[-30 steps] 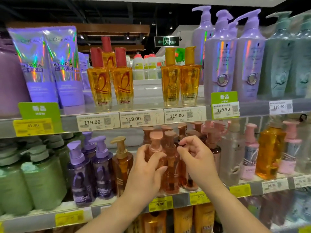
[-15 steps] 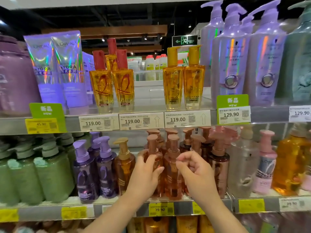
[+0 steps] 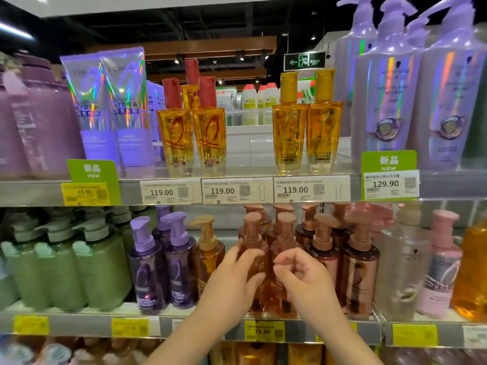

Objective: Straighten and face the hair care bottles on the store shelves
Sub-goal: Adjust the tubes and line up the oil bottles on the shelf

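Observation:
On the lower shelf (image 3: 200, 325) stand several rose-gold pump bottles of amber hair oil. My left hand (image 3: 232, 280) wraps around the front left amber bottle (image 3: 253, 248), fingers on its body. My right hand (image 3: 303, 275) is curled at the front of the neighbouring amber bottle (image 3: 286, 246), fingertips pinched against it. Both bottles stand upright with pumps pointing left. Darker copper pump bottles (image 3: 358, 267) stand just right of my hands.
Purple pump bottles (image 3: 160, 259) and a gold-capped oil bottle (image 3: 208, 248) stand left of my hands, green bottles (image 3: 79, 262) further left. Pink and orange bottles (image 3: 442, 262) are at right. The upper shelf holds golden oil bottles (image 3: 305, 133), lilac tubes (image 3: 110, 106) and tall lilac pump bottles (image 3: 411, 90).
The camera has come closer and tilted up. Both hands slid down from the bottles' pump necks to their bodies, and my right hand's fingers curled tighter.

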Demonstrator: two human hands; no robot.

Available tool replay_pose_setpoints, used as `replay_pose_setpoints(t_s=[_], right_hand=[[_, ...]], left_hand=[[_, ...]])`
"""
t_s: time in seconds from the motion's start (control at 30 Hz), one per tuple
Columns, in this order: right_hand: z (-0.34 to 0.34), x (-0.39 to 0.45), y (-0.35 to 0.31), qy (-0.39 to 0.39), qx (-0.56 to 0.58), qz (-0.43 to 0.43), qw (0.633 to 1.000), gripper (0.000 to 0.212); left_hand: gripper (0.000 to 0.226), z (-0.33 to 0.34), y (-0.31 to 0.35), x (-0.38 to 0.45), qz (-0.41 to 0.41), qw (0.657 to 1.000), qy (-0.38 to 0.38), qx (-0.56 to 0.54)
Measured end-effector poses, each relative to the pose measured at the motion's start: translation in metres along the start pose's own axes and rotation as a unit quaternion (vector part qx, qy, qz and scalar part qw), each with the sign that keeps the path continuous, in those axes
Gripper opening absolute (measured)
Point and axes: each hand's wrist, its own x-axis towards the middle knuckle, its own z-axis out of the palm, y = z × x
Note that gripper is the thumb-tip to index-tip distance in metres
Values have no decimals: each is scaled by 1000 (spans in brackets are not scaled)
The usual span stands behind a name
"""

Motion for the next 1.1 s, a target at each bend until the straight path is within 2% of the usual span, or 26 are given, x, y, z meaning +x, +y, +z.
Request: replay_pose_setpoints(t_s=[0.13,0.27,0.4,0.5,0.63,0.87,1.1], right_hand=[[5,1,-2,4,-5,8,1000,29],[18,-4,-8,-15,-24,10,1000,25],[36,-10,-14,-47,-65,10,997,14],[49,-10,-21,-69,-85,15,994,7],[64,-6,-35,-61,-77,18,995,4],[78,0,-79,-42,-66,-31,996,15],[78,2,-134,-3,-41,-87,995,5]], left_hand=[[28,-18,-11,-19,17,999,31,-29],[14,-47,-23,-33,0,995,102,-8],[15,-74,-41,-35,-33,984,173,0],[15,-84,-54,-32,-59,983,174,12],[16,-90,-56,-34,-45,990,134,-13],[11,-135,-52,-32,42,987,124,-89],[12,-183,-45,-14,121,976,152,-100]])
